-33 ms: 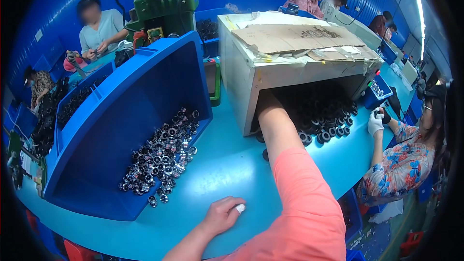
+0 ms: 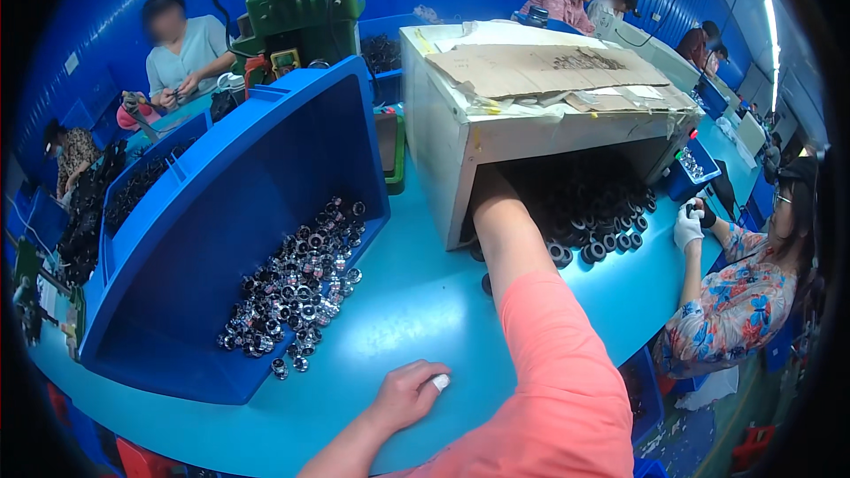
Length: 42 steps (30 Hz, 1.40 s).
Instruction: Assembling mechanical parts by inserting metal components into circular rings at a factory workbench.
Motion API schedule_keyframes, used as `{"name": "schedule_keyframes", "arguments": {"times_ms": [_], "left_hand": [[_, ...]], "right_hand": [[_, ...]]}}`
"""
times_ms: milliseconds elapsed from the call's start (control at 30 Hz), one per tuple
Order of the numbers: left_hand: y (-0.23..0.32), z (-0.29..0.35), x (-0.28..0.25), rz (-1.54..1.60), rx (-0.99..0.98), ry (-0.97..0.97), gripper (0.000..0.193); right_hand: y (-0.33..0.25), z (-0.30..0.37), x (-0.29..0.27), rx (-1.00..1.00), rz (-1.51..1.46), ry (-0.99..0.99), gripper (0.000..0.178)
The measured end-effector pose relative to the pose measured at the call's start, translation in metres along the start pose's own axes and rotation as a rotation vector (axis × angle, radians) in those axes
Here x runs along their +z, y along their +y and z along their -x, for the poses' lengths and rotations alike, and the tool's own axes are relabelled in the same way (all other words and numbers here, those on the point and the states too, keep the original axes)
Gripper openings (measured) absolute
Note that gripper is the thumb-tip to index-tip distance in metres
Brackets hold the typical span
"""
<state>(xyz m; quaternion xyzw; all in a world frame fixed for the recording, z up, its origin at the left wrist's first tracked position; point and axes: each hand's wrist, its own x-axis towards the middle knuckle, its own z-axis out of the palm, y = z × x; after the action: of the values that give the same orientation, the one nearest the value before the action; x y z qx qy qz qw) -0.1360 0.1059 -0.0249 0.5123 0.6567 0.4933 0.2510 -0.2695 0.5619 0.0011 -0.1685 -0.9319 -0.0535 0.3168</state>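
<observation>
My left hand (image 2: 409,395) rests on the blue-green tabletop (image 2: 390,310) with its fingers curled in. A white wrap or cover shows at one fingertip; whatever the palm may hold is hidden. My right forearm (image 2: 509,230) reaches into the open front of a white box (image 2: 434,124), so the right hand inside cannot be seen. Around that arm lie many black ring-shaped parts (image 2: 598,243), spilling out of the opening. To the left, a large blue bin (image 2: 195,283) is tipped on its side. Small shiny silver-and-black round parts (image 2: 297,288) spread from it onto the table.
Torn cardboard (image 2: 540,71) covers the box top. A green machine (image 2: 301,9) stands behind the bin. At the right, a co-worker with a white glove (image 2: 687,226) sits near a small blue bin (image 2: 691,168) of shiny parts. Other people work farther back.
</observation>
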Motion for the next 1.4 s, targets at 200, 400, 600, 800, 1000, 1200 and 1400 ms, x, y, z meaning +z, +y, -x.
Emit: {"name": "schedule_keyframes", "arguments": {"times_ms": [200,400,600,800,1000,1200,1400], "left_hand": [[0.0,0.001,-0.002,-0.01,-0.011,-0.006,0.011],[-0.004,0.002,-0.001,0.028,0.006,0.047,0.012],[-0.008,0.006,0.002,0.056,0.031,0.059,0.012],[-0.012,0.01,0.006,0.066,0.022,0.067,0.013],[-0.017,0.01,0.005,0.16,-0.064,0.054,0.015],[-0.019,0.013,0.006,0.212,-0.143,0.051,0.016],[-0.023,0.01,0.006,0.237,-0.113,0.054,0.015]], "right_hand": [[0.001,-0.008,0.004,-0.022,0.009,0.007,0.04],[-0.002,-0.009,-0.004,-0.065,0.029,0.008,0.041],[-0.004,0.026,-0.031,-0.131,0.082,-0.021,0.042],[-0.012,0.08,-0.098,0.033,-0.067,-0.136,0.045],[-0.042,0.129,-0.162,0.274,-0.178,-0.139,0.063],[-0.051,0.155,-0.184,0.528,-0.127,-0.309,0.067],[-0.041,0.178,-0.2,0.608,-0.347,-0.333,0.056]]}}
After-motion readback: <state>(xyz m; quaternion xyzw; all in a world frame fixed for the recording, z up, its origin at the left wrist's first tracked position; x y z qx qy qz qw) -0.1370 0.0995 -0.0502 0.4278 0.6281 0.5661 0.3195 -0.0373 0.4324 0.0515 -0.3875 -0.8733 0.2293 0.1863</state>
